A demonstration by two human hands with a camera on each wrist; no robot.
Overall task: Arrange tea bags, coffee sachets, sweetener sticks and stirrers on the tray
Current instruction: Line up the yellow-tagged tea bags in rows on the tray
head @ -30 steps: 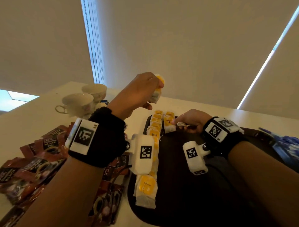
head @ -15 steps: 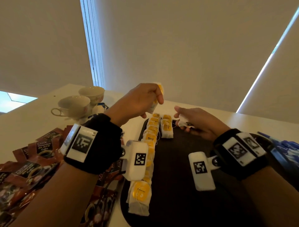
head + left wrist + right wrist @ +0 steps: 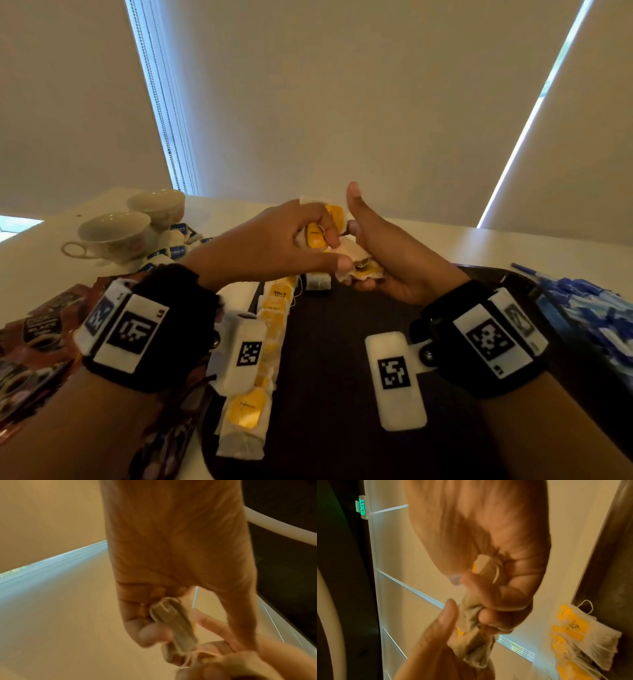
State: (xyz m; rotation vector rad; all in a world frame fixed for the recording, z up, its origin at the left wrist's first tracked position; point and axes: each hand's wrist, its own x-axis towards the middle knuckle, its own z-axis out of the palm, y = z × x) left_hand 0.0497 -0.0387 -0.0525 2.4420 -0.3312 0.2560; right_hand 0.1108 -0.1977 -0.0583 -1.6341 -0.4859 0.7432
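Left hand (image 3: 274, 246) grips bunch of white paper tea bags with yellow tags (image 3: 320, 229) above far end of dark oval tray (image 3: 342, 394). Right hand (image 3: 387, 260), thumb up, curls around one more. Risk: strings tangle, extra bags drop onto neat row (image 3: 270, 329).

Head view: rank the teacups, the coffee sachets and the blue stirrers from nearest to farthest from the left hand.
From the left hand, which grips tea bags above the tray:
1. Teacups, on its left at the table's far side.
2. Coffee sachets, on its left, nearer the person.
3. Blue stirrers, far right, beyond the tray.
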